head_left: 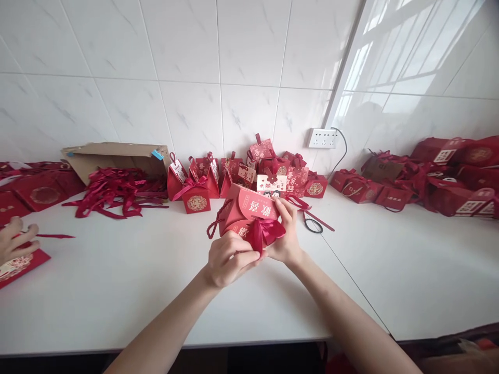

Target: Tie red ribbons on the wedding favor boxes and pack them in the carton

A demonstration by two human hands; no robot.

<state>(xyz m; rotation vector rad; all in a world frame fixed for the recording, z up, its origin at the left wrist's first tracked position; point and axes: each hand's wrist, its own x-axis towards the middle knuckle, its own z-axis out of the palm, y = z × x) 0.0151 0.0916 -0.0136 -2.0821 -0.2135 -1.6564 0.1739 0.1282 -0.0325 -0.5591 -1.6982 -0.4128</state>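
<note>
I hold a red gift box (249,210) with gold characters just above the white table (128,291). A dark red ribbon bow (267,231) sits on its near side. My left hand (228,258) is closed, its fingers pinching the ribbon's lower tail. On the right side of the box, my right hand (286,234) grips the box and the bow. A red cord handle hangs from the box's left end.
Finished red boxes (234,174) crowd the wall behind. Loose ribbons (117,192) and an open cardboard box (113,158) lie at the left. More red boxes (440,182) pile up at the right. Another person's hand (15,240) rests at the left edge. Black scissors (314,224) lie nearby.
</note>
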